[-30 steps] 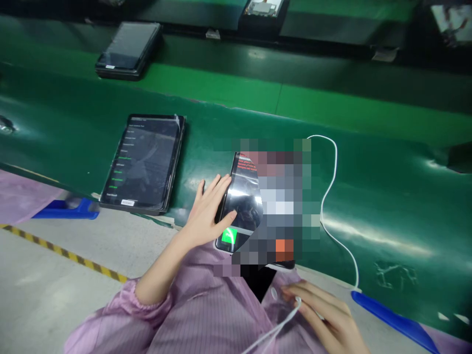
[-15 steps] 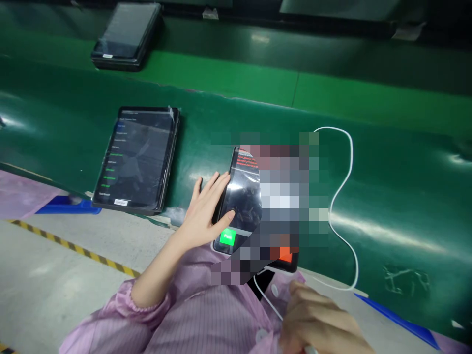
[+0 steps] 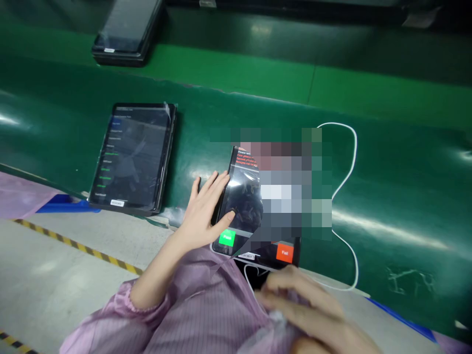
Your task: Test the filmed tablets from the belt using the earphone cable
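Note:
A tablet (image 3: 241,196) lies on the green bench in front of me, showing red text, a green Pass button and a red Fail button. A pixelated patch hides much of its right half. My left hand (image 3: 202,216) rests at the tablet's left edge, fingers stretched out and thumb over the screen. Below the tablet's lower edge, close to my body, my right hand (image 3: 309,309) is bent and partly blurred. A thin white cable (image 3: 251,290) runs down from near the tablet into its fingers. A whitish blur shows by the fingertips.
To the left lies a second tablet (image 3: 132,157) in clear film, apparently stacked on another. Farther back is another tablet stack (image 3: 123,34). A white cord (image 3: 354,147) loops over the bench (image 3: 398,172) at right. Yellow-black tape (image 3: 79,248) marks the floor.
My right hand has moved up and left, nearer the tablet's lower edge, and the white cable has shifted with it. The red Fail button now shows fully. My left hand stays in place.

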`<state>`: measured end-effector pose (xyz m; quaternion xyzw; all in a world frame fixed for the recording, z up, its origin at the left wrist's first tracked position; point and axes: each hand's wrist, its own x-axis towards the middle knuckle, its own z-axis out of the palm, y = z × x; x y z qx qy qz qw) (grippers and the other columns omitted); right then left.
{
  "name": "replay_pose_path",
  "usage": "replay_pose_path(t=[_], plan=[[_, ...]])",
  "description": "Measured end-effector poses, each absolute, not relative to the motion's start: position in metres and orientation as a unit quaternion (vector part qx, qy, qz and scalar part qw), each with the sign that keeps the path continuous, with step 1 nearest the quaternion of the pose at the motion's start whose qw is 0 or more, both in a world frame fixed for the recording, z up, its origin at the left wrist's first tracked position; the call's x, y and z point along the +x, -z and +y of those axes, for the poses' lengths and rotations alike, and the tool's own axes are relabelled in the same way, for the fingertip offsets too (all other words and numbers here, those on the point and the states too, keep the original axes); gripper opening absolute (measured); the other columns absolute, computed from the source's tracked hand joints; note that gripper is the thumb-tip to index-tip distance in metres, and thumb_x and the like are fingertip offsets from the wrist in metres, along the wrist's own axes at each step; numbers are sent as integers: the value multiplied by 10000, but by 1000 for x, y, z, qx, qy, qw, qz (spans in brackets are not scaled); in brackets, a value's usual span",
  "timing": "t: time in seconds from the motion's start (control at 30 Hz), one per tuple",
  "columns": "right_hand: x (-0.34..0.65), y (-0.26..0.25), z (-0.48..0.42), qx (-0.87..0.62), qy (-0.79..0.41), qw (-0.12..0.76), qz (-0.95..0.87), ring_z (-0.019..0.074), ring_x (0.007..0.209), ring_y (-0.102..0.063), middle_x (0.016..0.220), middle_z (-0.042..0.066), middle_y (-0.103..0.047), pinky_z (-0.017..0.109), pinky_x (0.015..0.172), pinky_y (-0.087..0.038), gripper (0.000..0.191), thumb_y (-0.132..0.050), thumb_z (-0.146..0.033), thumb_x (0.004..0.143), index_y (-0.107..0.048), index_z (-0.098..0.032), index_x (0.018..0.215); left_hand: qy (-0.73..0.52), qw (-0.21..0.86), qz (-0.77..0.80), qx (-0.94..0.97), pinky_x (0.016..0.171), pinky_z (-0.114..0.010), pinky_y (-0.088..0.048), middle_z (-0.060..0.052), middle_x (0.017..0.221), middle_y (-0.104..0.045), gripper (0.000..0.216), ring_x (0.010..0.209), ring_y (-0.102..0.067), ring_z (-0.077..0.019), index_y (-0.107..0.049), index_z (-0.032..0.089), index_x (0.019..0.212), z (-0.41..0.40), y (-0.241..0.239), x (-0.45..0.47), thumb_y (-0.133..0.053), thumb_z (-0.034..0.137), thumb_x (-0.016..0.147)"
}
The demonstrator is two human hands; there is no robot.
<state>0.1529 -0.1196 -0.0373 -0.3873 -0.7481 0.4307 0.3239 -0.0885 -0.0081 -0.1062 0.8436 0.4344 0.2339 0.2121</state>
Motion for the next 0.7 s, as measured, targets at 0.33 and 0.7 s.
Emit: replay_pose_path(t=[0.33,0.7], plan=[[208,24,47,-792,-179,224,-539,214,659,-611,629,47,-629,379,793,-460,339,-554,-390,935,-618,-209,655,-233,232,486,810,1156,-685,-200,-273,1598,-189,1179,1471,-233,-417,77,181,1568,-74,106,-72,-684,637,792],[228,40,103,-697,-411,275,-519,80,441,-429,493,-8,-532,230,469,-370,328,-774,-223,773,-589,-161,510,-234,204,534,787,1103,-702,-309,-267,1589,-224,1334,1421,-312,-459,60,220,1575,-83,121,-70,-864,514,659]])
